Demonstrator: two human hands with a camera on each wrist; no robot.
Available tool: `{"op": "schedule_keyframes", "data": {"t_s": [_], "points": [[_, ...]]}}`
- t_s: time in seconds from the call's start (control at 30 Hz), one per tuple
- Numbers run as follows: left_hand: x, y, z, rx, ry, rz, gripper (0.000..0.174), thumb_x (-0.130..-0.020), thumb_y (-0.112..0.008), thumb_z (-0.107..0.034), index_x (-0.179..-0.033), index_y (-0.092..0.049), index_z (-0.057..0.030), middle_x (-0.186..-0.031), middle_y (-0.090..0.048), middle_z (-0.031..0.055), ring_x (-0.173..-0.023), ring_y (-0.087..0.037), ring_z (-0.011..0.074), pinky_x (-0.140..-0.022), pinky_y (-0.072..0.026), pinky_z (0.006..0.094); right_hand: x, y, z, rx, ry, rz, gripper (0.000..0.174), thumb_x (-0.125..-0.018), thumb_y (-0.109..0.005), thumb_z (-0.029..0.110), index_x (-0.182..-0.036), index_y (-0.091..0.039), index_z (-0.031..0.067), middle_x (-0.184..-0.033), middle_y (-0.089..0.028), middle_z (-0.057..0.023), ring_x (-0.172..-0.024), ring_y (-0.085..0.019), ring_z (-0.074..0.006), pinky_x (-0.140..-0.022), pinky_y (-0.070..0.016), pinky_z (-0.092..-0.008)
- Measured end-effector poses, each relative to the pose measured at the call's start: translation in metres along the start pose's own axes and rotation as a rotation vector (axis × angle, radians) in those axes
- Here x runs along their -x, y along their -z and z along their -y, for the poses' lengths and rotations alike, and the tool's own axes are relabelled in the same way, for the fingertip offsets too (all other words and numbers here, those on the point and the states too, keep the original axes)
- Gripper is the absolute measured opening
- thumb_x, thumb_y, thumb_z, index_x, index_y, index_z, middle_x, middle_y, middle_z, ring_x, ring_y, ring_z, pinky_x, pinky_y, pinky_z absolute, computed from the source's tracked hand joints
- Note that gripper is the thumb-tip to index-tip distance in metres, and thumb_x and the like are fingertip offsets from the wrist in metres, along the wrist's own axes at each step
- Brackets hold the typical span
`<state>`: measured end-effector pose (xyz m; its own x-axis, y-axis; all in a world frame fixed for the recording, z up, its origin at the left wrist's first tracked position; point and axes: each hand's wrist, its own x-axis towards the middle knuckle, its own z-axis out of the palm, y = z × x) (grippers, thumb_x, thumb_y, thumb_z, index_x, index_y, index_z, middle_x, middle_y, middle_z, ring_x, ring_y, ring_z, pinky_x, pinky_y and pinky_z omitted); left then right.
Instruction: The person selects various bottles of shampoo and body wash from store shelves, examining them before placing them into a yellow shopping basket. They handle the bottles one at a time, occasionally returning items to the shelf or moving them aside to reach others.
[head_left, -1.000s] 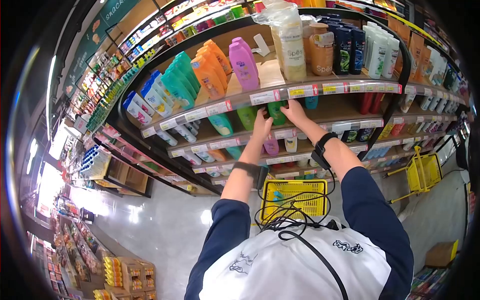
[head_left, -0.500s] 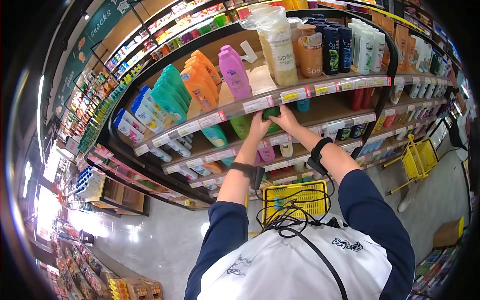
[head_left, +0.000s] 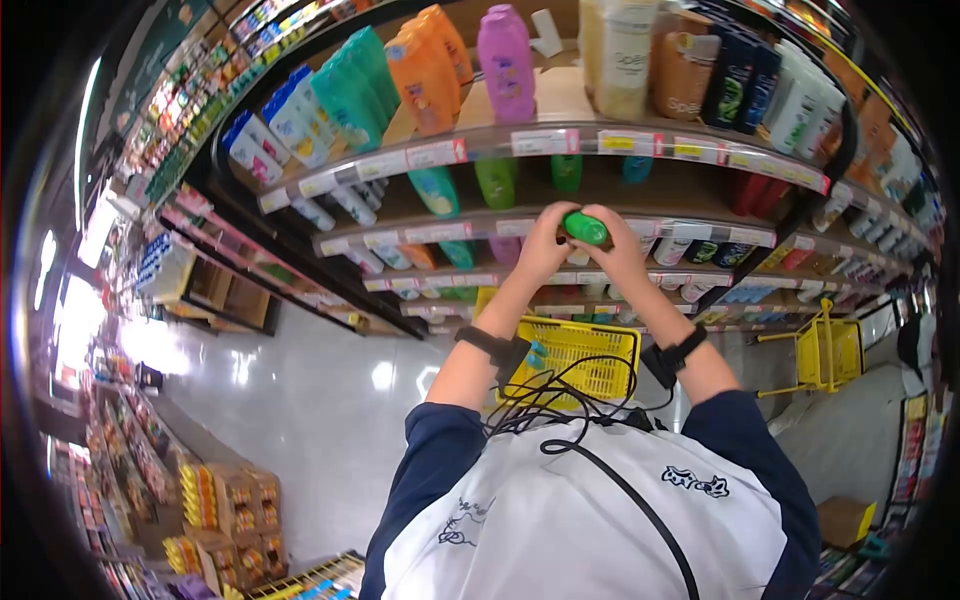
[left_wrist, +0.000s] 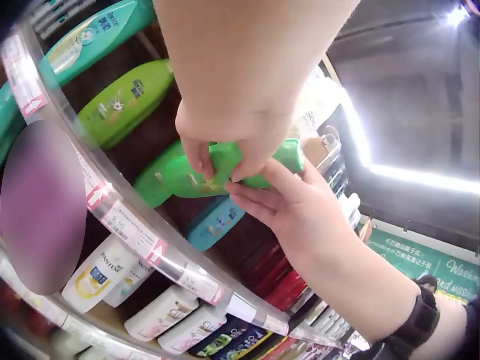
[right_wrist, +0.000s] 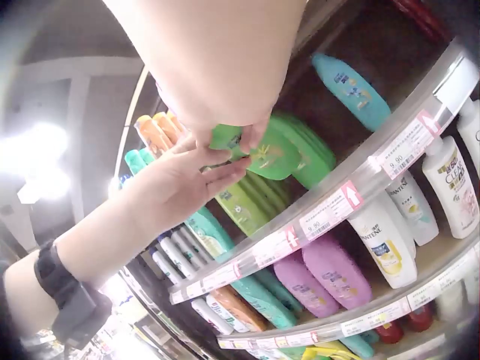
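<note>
Both my hands grip a green shampoo bottle [head_left: 586, 229] in front of the shelf, its cap end toward me. My left hand [head_left: 541, 246] holds its left side and my right hand [head_left: 620, 246] its right side. In the left wrist view, fingers of both hands wrap the green bottle [left_wrist: 196, 178] around its middle and cap end. Another green bottle [head_left: 566, 172] stands on the shelf behind it, with a lime-green bottle [head_left: 495, 182] to its left and a blue bottle [head_left: 636, 168] to its right.
On the top shelf stand a pink bottle [head_left: 507, 65], orange bottles [head_left: 422, 85] and tall pump bottles [head_left: 624, 60]. Shelf edges [head_left: 480, 145] carry price tags. A yellow basket [head_left: 612, 350] sits below my hands, black cables [head_left: 540, 385] hanging over it. A yellow cart [head_left: 825, 352] stands at right.
My hands have drawn the green bottle off the middle shelf and back toward me, past the shelf edge. Earlier they reached in under the top shelf. The head view has shifted.
</note>
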<state>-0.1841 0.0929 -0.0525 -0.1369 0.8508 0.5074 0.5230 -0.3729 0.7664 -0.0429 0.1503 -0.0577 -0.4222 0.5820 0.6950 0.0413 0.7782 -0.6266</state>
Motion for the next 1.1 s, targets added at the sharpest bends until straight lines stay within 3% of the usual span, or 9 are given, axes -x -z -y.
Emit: {"op": "schedule_keyframes", "data": {"t_s": [0.07, 0.13, 0.2, 0.4, 0.6, 0.7, 0.8, 1.0, 1.1], "points": [[0.021, -0.005, 0.033, -0.075, 0.028, 0.095, 0.047, -0.063, -0.069, -0.006, -0.107, -0.053, -0.0015, -0.096, -0.06, 0.0181, -0.086, -0.06, 0.0314, -0.071, -0.0475, 0.0341, 0.027, -0.001, 0.003, -0.07, -0.239, 0.126, 0.046, -0.07, -0.072, 0.023, -0.109, -0.053, 0.0081, -0.097, -0.06, -0.0123, -0.085, -0.059, -0.0302, -0.073, -0.0468, -0.0346], [0.05, -0.01, 0.048, 0.017, 0.261, 0.272, 0.048, -0.061, -0.073, -0.014, -0.103, -0.056, -0.0015, -0.093, -0.061, 0.0194, -0.087, -0.059, 0.0356, -0.074, -0.0469, 0.0384, 0.051, -0.008, 0.002, -0.057, -0.437, 0.285, 0.049, -0.069, -0.073, 0.028, -0.109, -0.053, 0.0086, -0.091, -0.061, -0.0129, -0.081, -0.059, -0.031, -0.071, -0.0472, -0.0353], [0.098, -0.03, 0.096, 0.0, 0.331, 0.316, 0.048, -0.06, -0.074, -0.017, -0.102, -0.058, -0.0026, -0.093, -0.062, 0.0188, -0.087, -0.058, 0.0364, -0.074, -0.0468, 0.0398, 0.075, -0.024, -0.012, 0.033, -0.578, 0.464, 0.051, -0.068, -0.074, 0.031, -0.109, -0.054, 0.0093, -0.087, -0.062, -0.0141, -0.078, -0.06, -0.0322, -0.069, -0.0474, -0.0364], [0.207, -0.071, 0.172, -0.195, 0.726, 0.549, 0.038, -0.063, -0.07, -0.016, -0.1, -0.062, -0.0091, -0.09, -0.063, 0.0163, -0.087, -0.06, 0.0336, -0.074, -0.0474, 0.0417, 0.143, -0.075, -0.06, 0.162, -0.529, 0.959, 0.043, -0.07, -0.071, 0.025, -0.109, -0.055, 0.0122, -0.086, -0.062, -0.0163, -0.081, -0.061, -0.0322, -0.07, -0.0475, -0.0373], [0.308, -0.15, 0.236, 0.006, 0.938, 0.386, 0.033, -0.072, -0.054, -0.01, -0.104, -0.059, -0.0103, -0.091, -0.062, 0.0156, -0.086, -0.059, 0.0356, -0.074, -0.0474, 0.0422, 0.247, -0.123, -0.13, 0.201, -0.695, 1.276, 0.044, -0.071, -0.067, 0.019, -0.112, -0.053, 0.0108, -0.089, -0.061, -0.0192, -0.085, -0.059, -0.0349, -0.072, -0.0468, -0.04], [0.342, -0.166, 0.239, 0.116, 1.033, 0.077, 0.04, -0.073, -0.054, -0.01, -0.113, -0.053, -0.0063, -0.103, -0.058, 0.0183, -0.096, -0.055, 0.0351, -0.08, -0.0445, 0.0411, 0.29, -0.153, -0.155, 0.377, -0.768, 1.312, 0.042, -0.073, -0.065, 0.02, -0.112, -0.053, 0.0104, -0.09, -0.061, -0.0201, -0.087, -0.058, -0.0362, -0.072, -0.0469, -0.0413], [0.359, -0.149, 0.239, 0.184, 1.286, 0.146, 0.045, -0.074, -0.053, -0.007, -0.118, -0.047, -0.0053, -0.113, -0.052, 0.0194, -0.102, -0.052, 0.0354, -0.084, -0.0428, 0.0404, 0.325, -0.183, -0.181, 0.389, -0.892, 1.305, 0.039, -0.074, -0.064, 0.02, -0.111, -0.054, 0.0097, -0.092, -0.061, -0.0203, -0.088, -0.057, -0.0362, -0.072, -0.0474, -0.041], [0.41, -0.117, 0.264, 0.001, 1.369, -0.021, 0.038, -0.075, -0.049, -0.007, -0.113, -0.049, -0.0033, -0.113, -0.05, 0.0178, -0.098, -0.054, 0.0354, -0.081, -0.0451, 0.0412, 0.37, -0.259, -0.216, 0.379, -0.705, 1.395, 0.044, -0.074, -0.061, 0.02, -0.114, -0.05, 0.0077, -0.088, -0.061, -0.0213, -0.082, -0.058, -0.0377, -0.071, -0.0474, -0.0435], [0.413, -0.098, 0.267, 0.026, 1.43, -0.094, 0.032, -0.077, -0.049, -0.009, -0.109, -0.051, -0.0035, -0.108, -0.053, 0.0172, -0.096, -0.054, 0.0348, -0.079, -0.0456, 0.0406, 0.371, -0.304, -0.211, 0.452, -0.739, 1.519, 0.045, -0.075, -0.058, 0.014, -0.118, -0.048, 0.0082, -0.084, -0.059, -0.0235, -0.078, -0.058, -0.0389, -0.069, -0.0477, -0.0447]]}}
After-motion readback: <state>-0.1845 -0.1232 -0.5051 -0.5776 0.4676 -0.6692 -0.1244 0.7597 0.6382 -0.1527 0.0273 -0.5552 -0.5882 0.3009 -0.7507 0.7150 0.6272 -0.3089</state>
